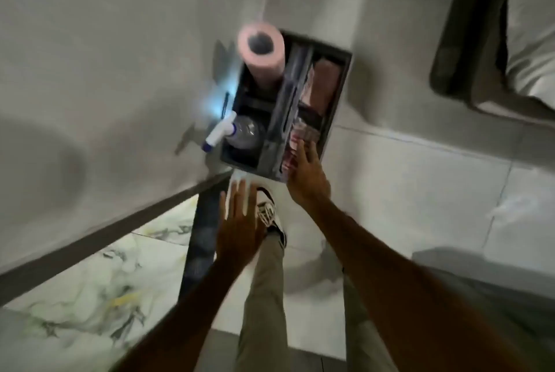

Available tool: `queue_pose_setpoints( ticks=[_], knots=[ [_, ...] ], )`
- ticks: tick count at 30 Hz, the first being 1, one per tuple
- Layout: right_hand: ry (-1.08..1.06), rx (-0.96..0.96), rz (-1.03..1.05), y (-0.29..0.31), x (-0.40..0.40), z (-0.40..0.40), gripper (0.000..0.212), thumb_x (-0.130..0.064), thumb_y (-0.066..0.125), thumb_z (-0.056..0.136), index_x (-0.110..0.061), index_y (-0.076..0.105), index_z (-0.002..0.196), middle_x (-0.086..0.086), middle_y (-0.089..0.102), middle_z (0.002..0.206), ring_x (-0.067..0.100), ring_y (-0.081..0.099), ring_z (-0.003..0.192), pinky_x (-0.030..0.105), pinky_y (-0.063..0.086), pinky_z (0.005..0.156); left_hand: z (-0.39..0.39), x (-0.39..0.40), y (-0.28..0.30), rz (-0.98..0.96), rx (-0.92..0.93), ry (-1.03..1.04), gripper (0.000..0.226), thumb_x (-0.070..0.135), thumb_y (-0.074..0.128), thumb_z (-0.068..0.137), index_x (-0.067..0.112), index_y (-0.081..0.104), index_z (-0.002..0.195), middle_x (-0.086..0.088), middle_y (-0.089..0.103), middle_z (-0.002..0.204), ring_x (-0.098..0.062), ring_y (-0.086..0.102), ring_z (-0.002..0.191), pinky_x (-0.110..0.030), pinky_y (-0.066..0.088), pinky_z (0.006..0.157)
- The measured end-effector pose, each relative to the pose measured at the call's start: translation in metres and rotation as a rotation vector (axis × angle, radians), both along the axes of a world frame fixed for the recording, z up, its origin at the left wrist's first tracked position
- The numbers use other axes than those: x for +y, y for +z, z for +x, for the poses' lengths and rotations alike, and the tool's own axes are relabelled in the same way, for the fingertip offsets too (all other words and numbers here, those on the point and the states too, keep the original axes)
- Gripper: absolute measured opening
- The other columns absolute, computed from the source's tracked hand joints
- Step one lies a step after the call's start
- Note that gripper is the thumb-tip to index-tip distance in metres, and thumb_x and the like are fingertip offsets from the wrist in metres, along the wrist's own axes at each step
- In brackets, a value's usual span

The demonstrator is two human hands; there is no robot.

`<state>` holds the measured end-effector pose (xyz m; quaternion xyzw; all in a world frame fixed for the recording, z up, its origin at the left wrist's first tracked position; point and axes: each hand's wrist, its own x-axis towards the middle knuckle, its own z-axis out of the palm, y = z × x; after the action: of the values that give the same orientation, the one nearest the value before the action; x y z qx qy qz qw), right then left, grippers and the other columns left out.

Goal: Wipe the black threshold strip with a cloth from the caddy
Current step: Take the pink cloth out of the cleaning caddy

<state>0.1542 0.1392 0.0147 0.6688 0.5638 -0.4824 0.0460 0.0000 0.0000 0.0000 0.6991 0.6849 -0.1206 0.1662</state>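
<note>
A dark grey caddy point(336, 101) stands on the pale tiled floor ahead of me. Pink folded cloths point(326, 83) lie in its right compartment, and a pink roll point(264, 50) stands in its far left one. My right hand point(306, 173) reaches over the caddy's near right corner, fingers extended and touching pinkish material there; the blur hides whether it grips anything. My left hand point(237, 224) hovers open with fingers spread, just short of the caddy. The black threshold strip point(201, 239) runs along the floor under my left hand, between marble tile and pale tile.
A spray bottle point(237, 131) with a white nozzle lies in the caddy's near left compartment. A wall with a dark skirting edge point(99, 239) is on the left. My shoe point(271, 215) and trouser leg sit below the caddy. Dark-framed furniture point(468, 41) is at top right.
</note>
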Motion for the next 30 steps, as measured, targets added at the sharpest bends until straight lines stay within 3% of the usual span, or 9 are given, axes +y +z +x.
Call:
queue_pose_setpoints(
  ticks=[2,4,9,13,17,20,23,27,30],
  knots=[
    [-0.14,-0.016,-0.008,-0.05,0.012,-0.013,0.081,-0.033,0.058,0.106,-0.027,0.009,0.17,0.009,0.013,0.179,0.037,0.032,0.158,0.061,0.045,0.121,-0.012,0.016,-0.039,0.019,-0.046,-0.004,0.081,0.035,0.06,0.102,0.003,0.029,0.169,-0.027,0.029,0.175,-0.043,0.028,0.163,-0.058,0.01,0.134],
    [-0.151,-0.105,-0.031,-0.094,0.025,-0.022,0.084,-0.029,0.063,0.104,-0.02,0.012,0.17,0.015,0.015,0.177,0.038,0.028,0.16,0.06,0.043,0.123,-0.025,0.032,-0.071,0.012,-0.023,-0.002,0.083,0.036,0.056,0.103,0.003,0.022,0.171,-0.026,0.025,0.177,-0.043,0.024,0.165,-0.061,0.016,0.134],
    [0.098,-0.281,-0.04,-0.15,0.033,-0.027,0.109,-0.021,0.079,0.094,-0.017,0.001,0.171,0.018,0.0,0.179,0.043,0.017,0.163,0.061,0.049,0.115,-0.026,0.035,-0.117,-0.058,-0.055,-0.03,0.095,0.047,0.059,0.102,0.008,0.01,0.173,-0.022,0.013,0.181,-0.04,0.011,0.168,-0.064,0.012,0.134],
    [0.202,-0.368,-0.013,-0.162,0.022,-0.032,0.108,-0.013,0.076,0.095,-0.018,0.0,0.171,0.018,-0.008,0.179,0.041,0.01,0.165,0.057,0.049,0.117,-0.026,0.032,-0.129,-0.062,-0.031,-0.024,0.105,0.056,0.058,0.098,0.006,0.004,0.173,-0.023,0.006,0.181,-0.043,0.005,0.168,-0.068,0.014,0.134],
    [0.157,-0.328,0.053,-0.166,0.022,-0.03,0.095,-0.017,0.074,0.098,-0.023,0.014,0.17,0.019,0.0,0.179,0.044,0.016,0.164,0.056,0.053,0.113,-0.024,0.031,-0.136,-0.031,-0.037,-0.01,0.102,0.066,0.04,0.098,0.005,0.006,0.172,-0.025,0.009,0.181,-0.045,0.007,0.167,-0.07,0.017,0.132],
    [0.141,-0.315,0.1,-0.161,0.023,-0.026,0.089,-0.02,0.077,0.096,-0.023,0.025,0.167,0.018,0.013,0.177,0.042,0.026,0.161,0.055,0.057,0.109,-0.024,0.029,-0.137,-0.01,-0.049,-0.017,0.107,0.061,0.06,0.098,0.005,0.007,0.172,-0.025,0.011,0.18,-0.045,0.009,0.167,-0.07,0.016,0.133],
    [0.053,-0.253,0.186,-0.145,0.024,-0.02,0.079,-0.025,0.08,0.093,-0.018,0.039,0.16,0.014,0.032,0.172,0.038,0.038,0.156,0.052,0.055,0.113,-0.023,0.029,-0.134,0.021,-0.036,-0.009,0.108,0.061,0.066,0.099,0.008,0.009,0.173,-0.024,0.009,0.181,-0.044,0.008,0.168,-0.068,0.008,0.133],
    [-0.22,0.027,0.198,-0.105,0.014,-0.016,0.058,-0.019,0.062,0.105,-0.017,0.042,0.16,0.014,0.047,0.163,0.034,0.053,0.146,0.055,0.053,0.118,-0.011,0.023,-0.115,0.073,0.051,0.066,0.106,0.055,0.069,0.099,0.01,0.008,0.174,-0.023,0.003,0.182,-0.043,0.003,0.168,-0.063,-0.002,0.134],
    [-0.272,0.16,0.249,-0.069,-0.008,-0.001,0.05,-0.019,0.053,0.111,-0.017,0.043,0.16,0.012,0.051,0.162,0.03,0.057,0.144,0.054,0.054,0.117,0.005,0.008,-0.096,0.117,0.052,0.149,0.105,0.048,0.072,0.099,0.011,0.009,0.174,-0.021,0.005,0.182,-0.041,0.005,0.169,-0.057,-0.012,0.134]
  ],
)
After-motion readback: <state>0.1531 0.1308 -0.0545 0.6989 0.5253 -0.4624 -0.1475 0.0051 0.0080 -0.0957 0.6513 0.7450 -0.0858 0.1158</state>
